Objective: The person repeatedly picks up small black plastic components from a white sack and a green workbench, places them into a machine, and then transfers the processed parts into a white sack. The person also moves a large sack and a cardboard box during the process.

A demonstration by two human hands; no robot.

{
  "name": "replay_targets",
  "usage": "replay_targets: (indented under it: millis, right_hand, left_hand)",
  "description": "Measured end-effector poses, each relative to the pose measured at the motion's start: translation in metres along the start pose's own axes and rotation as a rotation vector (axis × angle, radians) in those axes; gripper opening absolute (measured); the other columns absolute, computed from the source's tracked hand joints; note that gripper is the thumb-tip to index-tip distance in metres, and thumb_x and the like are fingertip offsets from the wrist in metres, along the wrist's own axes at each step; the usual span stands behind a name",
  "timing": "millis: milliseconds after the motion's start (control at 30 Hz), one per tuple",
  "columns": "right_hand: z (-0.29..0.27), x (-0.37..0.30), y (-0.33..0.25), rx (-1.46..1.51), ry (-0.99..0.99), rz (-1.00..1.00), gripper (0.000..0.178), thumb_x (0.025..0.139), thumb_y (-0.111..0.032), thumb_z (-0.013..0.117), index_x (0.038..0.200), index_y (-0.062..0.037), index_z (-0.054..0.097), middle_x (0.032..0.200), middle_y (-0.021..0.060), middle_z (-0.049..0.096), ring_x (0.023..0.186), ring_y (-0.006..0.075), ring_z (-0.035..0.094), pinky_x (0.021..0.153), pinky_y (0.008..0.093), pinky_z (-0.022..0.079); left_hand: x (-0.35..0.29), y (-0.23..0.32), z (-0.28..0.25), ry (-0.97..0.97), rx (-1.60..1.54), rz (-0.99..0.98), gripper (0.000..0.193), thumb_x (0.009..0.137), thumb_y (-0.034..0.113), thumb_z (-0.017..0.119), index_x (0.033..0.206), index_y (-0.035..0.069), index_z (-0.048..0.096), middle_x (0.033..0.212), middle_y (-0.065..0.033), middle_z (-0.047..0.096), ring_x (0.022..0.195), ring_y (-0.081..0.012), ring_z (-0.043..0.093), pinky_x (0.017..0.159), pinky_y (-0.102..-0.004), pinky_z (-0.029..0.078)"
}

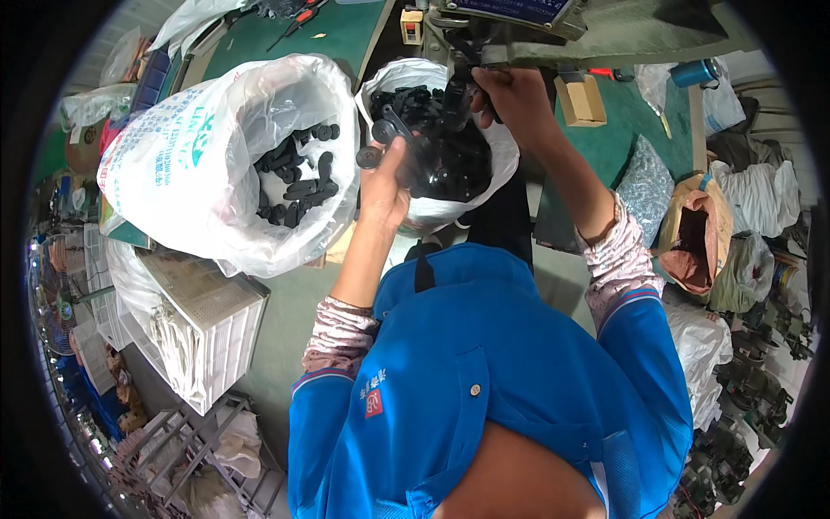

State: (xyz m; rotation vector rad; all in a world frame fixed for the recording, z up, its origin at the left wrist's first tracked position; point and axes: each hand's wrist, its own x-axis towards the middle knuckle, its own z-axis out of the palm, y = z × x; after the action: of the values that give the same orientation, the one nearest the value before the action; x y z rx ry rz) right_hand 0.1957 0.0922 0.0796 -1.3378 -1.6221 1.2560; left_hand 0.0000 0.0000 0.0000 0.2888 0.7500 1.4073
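My left hand (386,183) is closed round black elongated plastic parts (393,127) with rounded ends, over the near left rim of a white bag (506,164). Inside that bag lies a heap of similar black pieces (454,164). At the metal machine (605,39), my right hand (510,93) pinches a black part (456,99) below the machine's head; fingers and shadow partly hide it. To the left stands a large white plastic sack (216,156), its mouth open, with more of the black parts (298,186) inside.
Green worktops (303,39) flank the machine. On the right are an open cardboard box (581,100), a clear bag of small pieces (647,186) and a brown paper sack (696,229). A white crate (216,324) stands at lower left. A screwdriver (294,22) lies at the back left.
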Motion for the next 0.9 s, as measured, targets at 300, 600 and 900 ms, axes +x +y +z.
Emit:
replay_targets:
  millis: [300,600,900]
  right_hand:
    - [0.025,-0.065,0.042,0.144,-0.042,0.045,0.027,0.090,-0.013,0.057,0.115,-0.0020,0.057,0.091,0.0084,0.060,0.066,0.0161,0.061,0.056,0.0286,0.050]
    - [0.046,-0.077,0.038,-0.541,-0.133,-1.002,0.029,0.078,-0.006,0.061,0.106,-0.0116,0.058,0.113,0.0148,0.054,0.099,0.0334,0.055,0.082,0.0414,0.046]
    - [0.017,-0.090,0.031,-0.653,-0.337,-0.897,0.059,0.072,-0.005,0.062,0.129,-0.0135,0.049,0.131,0.0183,0.045,0.108,0.0339,0.053,0.090,0.0393,0.046]
  left_hand:
    - [0.006,-0.002,0.002,0.039,0.010,0.001,0.018,0.089,0.008,0.060,0.106,0.006,0.056,0.100,-0.0089,0.064,0.094,-0.0189,0.061,0.084,-0.0330,0.050]
    - [0.002,0.010,0.005,0.069,0.018,-0.211,0.017,0.088,0.006,0.060,0.105,0.007,0.054,0.106,-0.0096,0.062,0.096,-0.0225,0.062,0.079,-0.0367,0.055]
    - [-0.017,0.007,0.005,-0.019,-0.012,-0.410,0.016,0.089,0.012,0.062,0.103,0.007,0.057,0.101,-0.0092,0.063,0.084,-0.0220,0.066,0.071,-0.0380,0.059]
